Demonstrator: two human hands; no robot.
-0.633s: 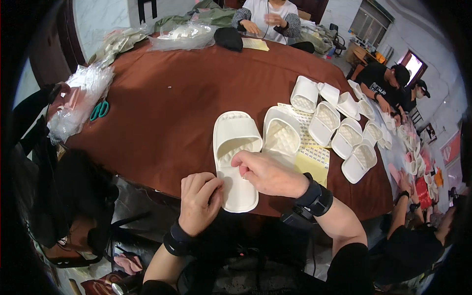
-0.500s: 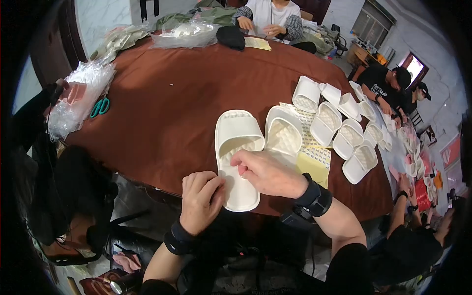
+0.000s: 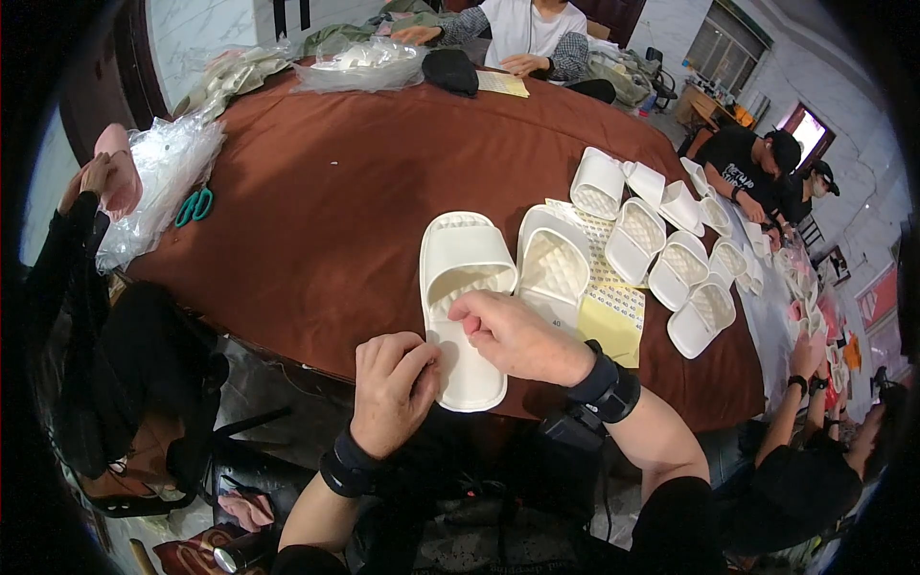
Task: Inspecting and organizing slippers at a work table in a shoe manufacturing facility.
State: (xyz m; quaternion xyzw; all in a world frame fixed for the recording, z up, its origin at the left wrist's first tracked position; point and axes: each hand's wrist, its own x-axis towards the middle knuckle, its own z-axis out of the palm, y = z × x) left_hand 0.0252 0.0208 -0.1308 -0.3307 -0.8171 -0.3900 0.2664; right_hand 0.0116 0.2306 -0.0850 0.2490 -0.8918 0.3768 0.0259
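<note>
A white open-toed slipper (image 3: 470,254) lies toe-away at the near edge of the table. My left hand (image 3: 391,391) grips its left side near the heel, fingers curled at the edge. Over the insole, just below the strap, my right hand (image 3: 529,337) has its fingers bent and drawn together. Whether a small sticker is between them is hidden. Right beside it lies a second white slipper (image 3: 554,259), with a small printed mark on its insole. Yellow backing sheets of small labels (image 3: 613,321) lie partly under that slipper.
More white slippers (image 3: 685,268) stand in rows to the right. Teal-handled scissors (image 3: 195,207) and clear plastic bags (image 3: 158,168) lie at the left. A person there holds a pink slipper (image 3: 118,172). Another person sits opposite, near a dark cap (image 3: 450,73). Several people work at the right.
My right hand has shifted very slightly, and the second slipper's printed mark now shows. The person at left has raised a pink slipper; the one opposite has reached an arm out to the left.
</note>
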